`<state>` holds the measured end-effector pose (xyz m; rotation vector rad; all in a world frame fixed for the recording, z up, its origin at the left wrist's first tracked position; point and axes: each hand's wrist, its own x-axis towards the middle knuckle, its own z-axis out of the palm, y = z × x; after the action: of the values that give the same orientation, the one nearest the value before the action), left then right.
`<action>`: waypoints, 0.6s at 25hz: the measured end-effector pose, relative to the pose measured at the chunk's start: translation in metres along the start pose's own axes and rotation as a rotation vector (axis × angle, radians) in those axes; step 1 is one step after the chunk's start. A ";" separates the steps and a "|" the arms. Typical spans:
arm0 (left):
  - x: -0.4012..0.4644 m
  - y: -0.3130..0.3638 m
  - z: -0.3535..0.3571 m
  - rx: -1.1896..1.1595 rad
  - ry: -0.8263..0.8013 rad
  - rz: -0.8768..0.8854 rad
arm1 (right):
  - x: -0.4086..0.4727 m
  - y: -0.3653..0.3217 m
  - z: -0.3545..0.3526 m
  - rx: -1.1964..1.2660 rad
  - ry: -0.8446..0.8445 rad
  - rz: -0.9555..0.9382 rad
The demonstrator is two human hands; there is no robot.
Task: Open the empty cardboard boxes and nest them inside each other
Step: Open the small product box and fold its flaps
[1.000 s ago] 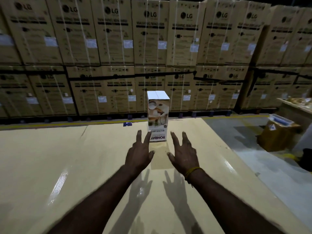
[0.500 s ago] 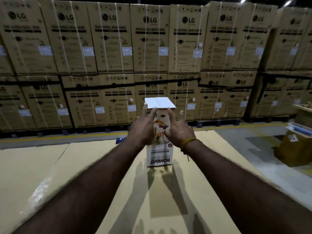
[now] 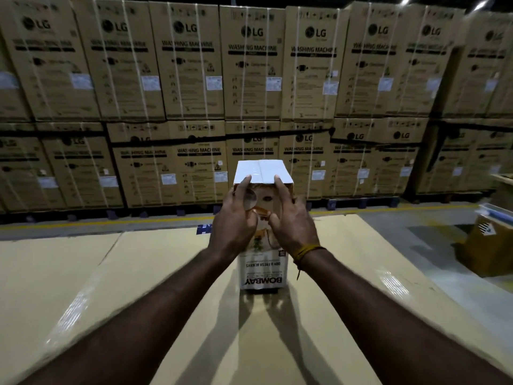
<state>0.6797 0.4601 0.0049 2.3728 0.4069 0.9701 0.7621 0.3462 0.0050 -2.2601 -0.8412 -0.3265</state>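
Both your hands hold the tall Bombay carton [image 3: 262, 215] near its top: your left hand [image 3: 234, 223] wraps the near left edge with a fingertip reaching onto the white lid, and your right hand [image 3: 294, 223] cups the near right edge, one finger up on the lid as well. Each grip is curled against the carton, though motion blur makes it hard to tell how firmly the fingers press.

Behind it all, the wall of LG washing machine cartons [image 3: 252, 65] fills the background, stacked two high and strapped with white bands. Below them a yellow floor line [image 3: 111, 223] runs across. Your worktop [image 3: 116, 287] is a broad sheet of tan cardboard with glossy tape streaks, and the Bombay carton stands upright on it at the middle, its print upside down to you, lid flaps closed and meeting at a centre seam. Off to the right, well apart, a brown box [image 3: 491, 245] sits on the grey floor. On your right wrist is a yellow thread band [image 3: 305, 252].
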 end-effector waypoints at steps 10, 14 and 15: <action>-0.266 0.106 -0.144 -0.030 0.076 -0.118 | -0.281 -0.116 -0.106 0.003 -0.058 0.024; -0.361 0.144 -0.194 -0.026 0.083 -0.193 | -0.384 -0.162 -0.137 0.043 -0.021 0.070; -0.380 0.151 -0.205 -0.024 0.085 -0.199 | -0.404 -0.173 -0.144 0.045 -0.005 0.079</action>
<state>0.2795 0.2382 0.0053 2.2256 0.6468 0.9782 0.3441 0.1490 0.0210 -2.2460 -0.7516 -0.2629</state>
